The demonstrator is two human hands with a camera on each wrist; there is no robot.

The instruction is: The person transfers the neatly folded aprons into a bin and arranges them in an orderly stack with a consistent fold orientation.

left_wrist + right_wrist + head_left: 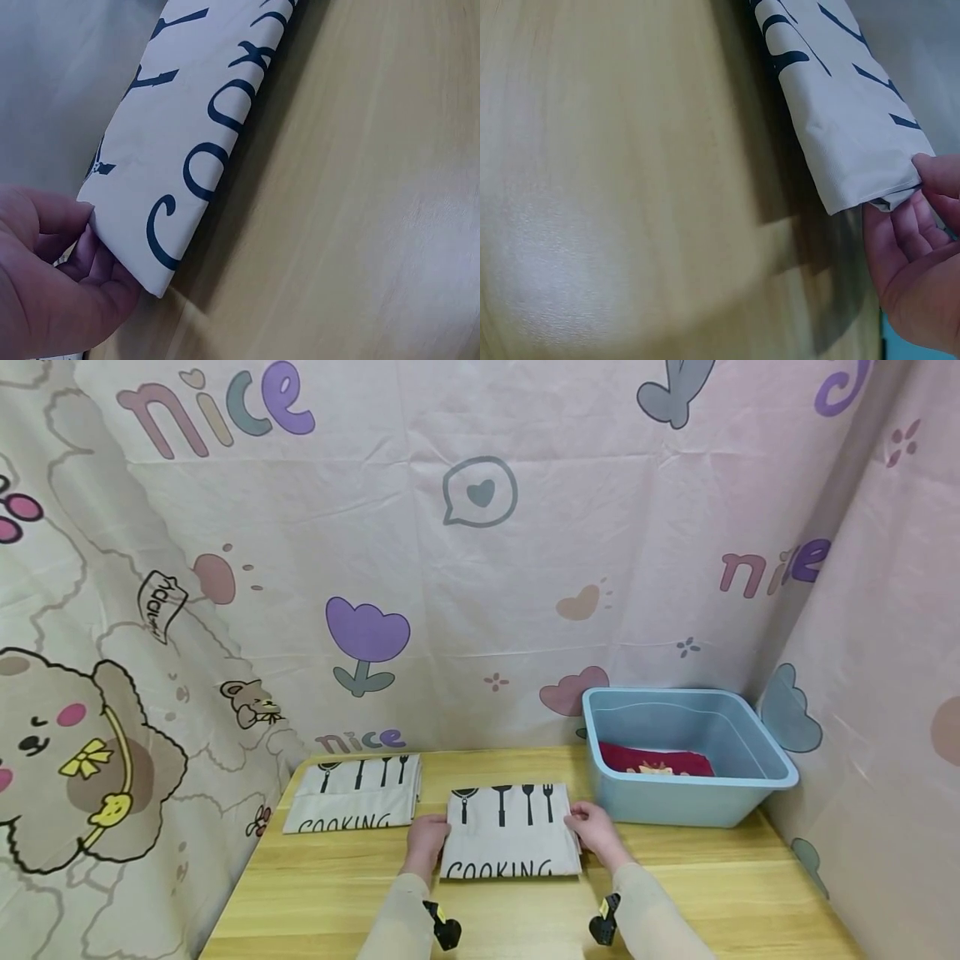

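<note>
Both hands hold a folded white cloth (512,839) printed with dark kitchen utensils and the word COOKING. My left hand (427,842) pinches its left edge, thumb on top and curled fingers beneath, as the left wrist view shows. At the opposite edge, my right hand (596,833) grips the layers between thumb and fingers; in the right wrist view the fold ends (889,201) show there. The cloth's front edge casts a dark shadow on the wood in both wrist views. Another folded cloth (352,797) with the same print lies flat at the back left.
A light blue plastic bin (675,800) stands at the back right, with a dark red cloth (660,762) bearing a printed figure inside. Patterned curtains (480,577) hang behind and at both sides of the wooden table (300,902).
</note>
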